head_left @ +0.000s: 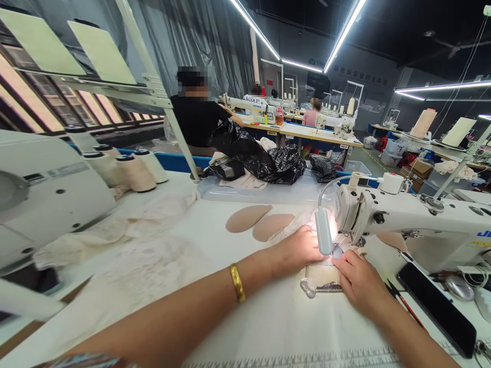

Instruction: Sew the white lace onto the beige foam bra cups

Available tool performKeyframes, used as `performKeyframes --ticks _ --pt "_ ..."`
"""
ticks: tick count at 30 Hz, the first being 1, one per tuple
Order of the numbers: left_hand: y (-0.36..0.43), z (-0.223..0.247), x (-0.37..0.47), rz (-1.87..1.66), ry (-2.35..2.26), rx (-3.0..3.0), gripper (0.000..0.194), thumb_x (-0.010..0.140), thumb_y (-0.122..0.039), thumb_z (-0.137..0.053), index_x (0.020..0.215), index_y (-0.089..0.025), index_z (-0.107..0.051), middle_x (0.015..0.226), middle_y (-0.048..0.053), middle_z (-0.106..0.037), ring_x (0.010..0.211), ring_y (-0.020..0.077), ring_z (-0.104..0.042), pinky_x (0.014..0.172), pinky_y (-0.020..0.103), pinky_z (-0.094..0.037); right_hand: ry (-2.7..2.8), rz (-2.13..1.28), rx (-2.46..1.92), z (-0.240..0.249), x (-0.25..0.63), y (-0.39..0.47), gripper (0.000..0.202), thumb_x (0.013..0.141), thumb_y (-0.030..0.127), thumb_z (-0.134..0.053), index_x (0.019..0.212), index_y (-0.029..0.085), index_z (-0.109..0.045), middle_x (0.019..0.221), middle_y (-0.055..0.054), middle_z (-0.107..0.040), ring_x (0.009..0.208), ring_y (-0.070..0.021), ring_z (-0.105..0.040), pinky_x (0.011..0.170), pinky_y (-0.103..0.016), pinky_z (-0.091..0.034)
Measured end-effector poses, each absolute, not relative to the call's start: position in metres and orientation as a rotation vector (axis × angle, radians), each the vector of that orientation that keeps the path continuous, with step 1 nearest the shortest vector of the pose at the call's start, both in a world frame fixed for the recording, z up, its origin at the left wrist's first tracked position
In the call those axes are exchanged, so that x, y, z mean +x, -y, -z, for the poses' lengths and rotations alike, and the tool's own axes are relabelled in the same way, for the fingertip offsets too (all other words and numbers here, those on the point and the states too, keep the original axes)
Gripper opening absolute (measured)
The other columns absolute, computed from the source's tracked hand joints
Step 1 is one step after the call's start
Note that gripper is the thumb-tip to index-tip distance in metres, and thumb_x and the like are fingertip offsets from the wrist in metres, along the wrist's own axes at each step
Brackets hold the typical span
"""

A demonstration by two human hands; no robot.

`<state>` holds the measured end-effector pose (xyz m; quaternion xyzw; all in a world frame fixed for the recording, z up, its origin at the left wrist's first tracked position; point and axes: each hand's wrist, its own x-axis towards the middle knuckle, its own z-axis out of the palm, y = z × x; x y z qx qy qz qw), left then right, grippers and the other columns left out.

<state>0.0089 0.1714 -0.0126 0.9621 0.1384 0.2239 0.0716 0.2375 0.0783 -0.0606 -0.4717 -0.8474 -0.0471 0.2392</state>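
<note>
Under the lit lamp [324, 231] of a white sewing machine [414, 212], my left hand [301, 250] presses on pale lace fabric [293, 226], its fingertips partly hidden by the lamp. Close by on the right, my right hand [355, 273] pinches the fabric's near edge beside the needle area; the exact grip is small and glare-washed. A cream pad with a clear-wrapped corner [322, 278] lies just below both hands. Two beige cup-shaped pieces [245, 218] rest on the table left of the lace.
Lace fabric [141, 255] spreads over the table's left side. Thread cones [136, 171] stand behind it. A black phone [437, 306], a mouse [459, 288] and pointed tools lie at right. A ruler strip [330, 358] runs along the front. Beyond sit black bags [284, 163] and a person [195, 120].
</note>
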Motion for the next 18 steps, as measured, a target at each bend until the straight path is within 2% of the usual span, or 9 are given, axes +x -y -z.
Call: performKeyframes --ticks 3,7,12,16,18 --pt "-0.173 0.012 0.008 -0.611 -0.365 3.077 0.028 0.103 -0.014 -0.047 0.086 -0.021 -0.068 0.093 0.003 -0.073 0.091 0.0222 -0.061 0.091 0.040 -0.038 2.311 0.107 -1.330 0.063 0.238 -0.080 0.026 0.095 0.009 -0.047 0.110 0.022 -0.064 0.089 -0.007 -0.060 0.080 -0.0250 -0.054 0.065 -0.036 -0.044" --pt "-0.172 0.015 0.013 -0.648 -0.443 3.034 0.022 0.098 -0.012 -0.049 0.084 -0.020 -0.064 0.090 0.002 -0.070 0.088 0.0213 -0.060 0.090 0.039 -0.040 2.311 0.079 -1.313 0.065 0.243 -0.081 0.025 0.098 0.010 -0.045 0.110 0.022 -0.064 0.091 -0.007 -0.061 0.079 -0.0248 -0.054 0.067 -0.037 -0.045" --pt "-0.171 0.008 0.020 -0.734 -0.612 2.846 0.024 0.095 -0.014 -0.048 0.073 -0.019 -0.055 0.075 0.001 -0.062 0.071 0.0179 -0.054 0.073 0.032 -0.045 2.227 -0.002 -1.189 0.063 0.243 -0.078 0.026 0.101 0.012 -0.044 0.109 0.023 -0.066 0.091 -0.008 -0.065 0.081 -0.0245 -0.057 0.071 -0.038 -0.049" --pt "-0.147 0.001 0.003 -0.783 -0.682 2.791 0.023 0.096 -0.018 -0.048 0.079 -0.020 -0.061 0.075 0.001 -0.062 0.071 0.0192 -0.055 0.072 0.033 -0.047 1.969 -0.508 -1.211 0.055 0.228 -0.071 0.018 0.104 0.030 -0.050 0.115 0.026 -0.063 0.086 -0.004 -0.069 0.076 -0.0224 -0.063 0.065 -0.034 -0.051" --pt "-0.122 0.007 -0.008 -0.791 -0.696 2.764 0.020 0.098 -0.022 -0.050 0.088 -0.022 -0.067 0.078 0.003 -0.065 0.075 0.0208 -0.058 0.074 0.034 -0.050 1.766 -0.836 -1.245 0.050 0.217 -0.068 0.026 0.102 0.039 -0.055 0.124 0.026 -0.057 0.081 -0.001 -0.068 0.072 -0.0214 -0.064 0.061 -0.031 -0.051"
